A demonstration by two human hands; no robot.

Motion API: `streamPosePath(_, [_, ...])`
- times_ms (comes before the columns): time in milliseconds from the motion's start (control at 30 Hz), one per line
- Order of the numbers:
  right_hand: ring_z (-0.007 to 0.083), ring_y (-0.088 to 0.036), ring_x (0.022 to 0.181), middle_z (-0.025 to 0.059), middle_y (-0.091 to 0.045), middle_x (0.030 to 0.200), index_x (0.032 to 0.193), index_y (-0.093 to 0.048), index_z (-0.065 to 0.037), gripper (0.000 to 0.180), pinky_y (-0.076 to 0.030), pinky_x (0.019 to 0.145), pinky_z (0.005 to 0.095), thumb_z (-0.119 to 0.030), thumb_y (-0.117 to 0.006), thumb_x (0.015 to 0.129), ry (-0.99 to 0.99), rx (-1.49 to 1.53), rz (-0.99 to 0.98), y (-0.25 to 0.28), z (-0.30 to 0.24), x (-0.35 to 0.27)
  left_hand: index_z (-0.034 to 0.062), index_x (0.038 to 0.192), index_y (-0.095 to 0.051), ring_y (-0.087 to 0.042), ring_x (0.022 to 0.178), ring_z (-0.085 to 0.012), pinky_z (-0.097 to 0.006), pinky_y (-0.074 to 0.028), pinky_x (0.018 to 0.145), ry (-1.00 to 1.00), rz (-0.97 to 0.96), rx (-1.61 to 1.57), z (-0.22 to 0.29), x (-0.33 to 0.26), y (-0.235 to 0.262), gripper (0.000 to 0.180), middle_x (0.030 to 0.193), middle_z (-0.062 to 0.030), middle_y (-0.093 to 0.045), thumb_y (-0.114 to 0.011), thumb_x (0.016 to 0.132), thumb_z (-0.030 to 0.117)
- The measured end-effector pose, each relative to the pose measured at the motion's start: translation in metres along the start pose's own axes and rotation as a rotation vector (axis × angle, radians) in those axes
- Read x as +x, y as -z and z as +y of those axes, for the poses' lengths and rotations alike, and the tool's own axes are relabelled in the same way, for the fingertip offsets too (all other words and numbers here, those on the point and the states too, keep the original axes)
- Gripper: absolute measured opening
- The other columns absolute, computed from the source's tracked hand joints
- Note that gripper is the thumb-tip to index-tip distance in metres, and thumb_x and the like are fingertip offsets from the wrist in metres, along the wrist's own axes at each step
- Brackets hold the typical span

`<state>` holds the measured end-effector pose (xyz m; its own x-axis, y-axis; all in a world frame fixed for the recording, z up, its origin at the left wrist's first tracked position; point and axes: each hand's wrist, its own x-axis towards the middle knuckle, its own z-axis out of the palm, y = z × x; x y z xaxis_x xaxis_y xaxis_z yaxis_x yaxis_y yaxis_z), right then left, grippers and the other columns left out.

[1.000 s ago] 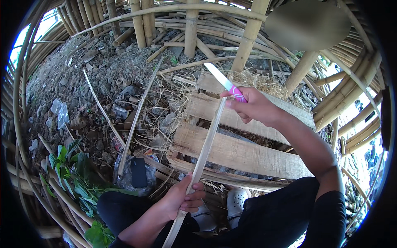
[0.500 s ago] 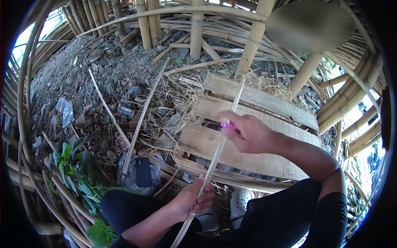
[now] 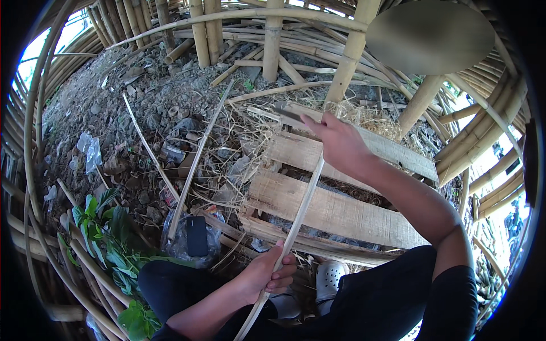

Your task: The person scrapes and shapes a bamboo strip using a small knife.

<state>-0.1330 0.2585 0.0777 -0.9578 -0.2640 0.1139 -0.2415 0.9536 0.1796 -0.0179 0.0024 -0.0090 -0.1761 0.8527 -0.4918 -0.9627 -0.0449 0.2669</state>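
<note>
A long pale bamboo strip slants up from the lower edge across the wooden slat platform. Low in the middle, my left hand is closed around it, with the thumb along the strip. Farther up, my right hand grips a knife, at the strip's far part. The knife's dark blade points out to the left, over the platform's far slats. My fingers hide its handle. Whether the blade touches the strip I cannot tell.
Two bamboo strips lie on the rubble at left. A black phone rests on clear plastic near my left knee. Green leafy stems stand at left. Bamboo posts and rails enclose the far side. A grey clog shows below.
My right hand has moved away from me along the strip, and the knife blade now shows. The pink part seen in that hand before is hidden. My left hand has stayed put.
</note>
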Motion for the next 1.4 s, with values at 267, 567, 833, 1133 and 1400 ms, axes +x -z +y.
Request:
streamPosePath(267, [0.0296,-0.064,0.082,0.0174,-0.055,0.096,0.132,-0.054,-0.009,0.059,-0.051,0.072,0.0415,0.003,-0.056,0.074,-0.010,-0.026,-0.076,0.002,-0.012,-0.006,0.0146,0.079,-0.036,-0.023,0.040,-0.0051,-0.020,-0.020,0.035,-0.006,-0.002,0.010,0.000,0.000,0.002,0.044,0.055,0.0054,-0.029,-0.023,0.103,0.049])
streamPosePath(567, [0.0351,-0.062,0.082,0.0182,-0.057,0.094,0.130,-0.057,-0.010,0.046,-0.049,0.076,0.0458,-0.002,-0.052,0.085,-0.142,0.197,0.016,0.000,-0.003,-0.002,0.0147,0.079,-0.036,-0.024,0.039,-0.0046,-0.019,-0.020,0.035,-0.009,-0.019,0.016,-0.001,0.001,0.001,0.045,0.055,0.0060,-0.029,-0.022,0.103,0.050])
streamPosePath(833, [0.0389,-0.061,0.063,0.0199,-0.059,0.066,0.089,-0.051,0.004,0.026,-0.048,0.063,0.0498,-0.019,-0.043,0.097,0.156,0.523,-0.321,0.033,-0.051,-0.062,0.0161,0.080,-0.036,-0.022,0.040,-0.0044,-0.019,-0.019,0.035,-0.015,-0.009,-0.030,0.000,-0.004,0.002,0.044,0.055,0.0065,-0.028,-0.022,0.103,0.050])
streamPosePath(1133, [0.0282,-0.059,0.049,0.0098,-0.058,0.058,0.093,-0.051,0.000,0.037,-0.046,0.043,0.0399,-0.034,-0.042,0.101,0.397,0.281,-0.326,0.009,-0.085,-0.082,0.0175,0.083,-0.036,-0.022,0.043,-0.0043,-0.020,-0.017,0.039,-0.001,0.040,-0.004,0.008,-0.023,-0.005,0.041,0.057,0.0077,-0.027,-0.023,0.102,0.052])
streamPosePath(1400, [0.0311,-0.057,0.044,0.0107,-0.054,0.050,0.083,-0.050,-0.004,0.039,-0.044,0.041,0.0434,-0.038,-0.041,0.100,0.409,0.285,-0.260,-0.003,-0.068,-0.077,0.0169,0.079,-0.036,-0.019,0.041,-0.0034,-0.019,-0.016,0.035,0.003,0.124,-0.023,0.010,-0.020,-0.010,0.044,0.055,0.0076,-0.025,-0.025,0.101,0.053])
